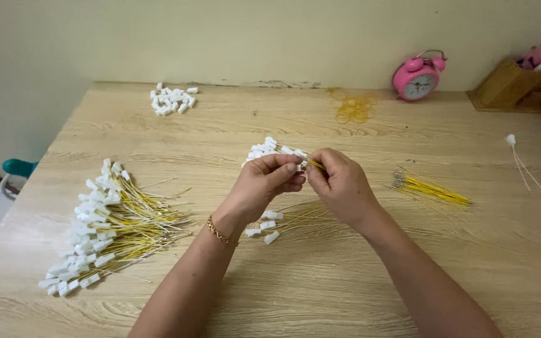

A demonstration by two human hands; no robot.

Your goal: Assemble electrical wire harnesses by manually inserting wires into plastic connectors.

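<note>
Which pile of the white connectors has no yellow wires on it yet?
The small heap of bare white connectors at the table's far left. The big pile at near left and the few pieces under the hands all trail yellow wires.

white connector (300, 164) | pinched at fingertips above table | yellow wire (315, 164) | thin, angled right
</note>
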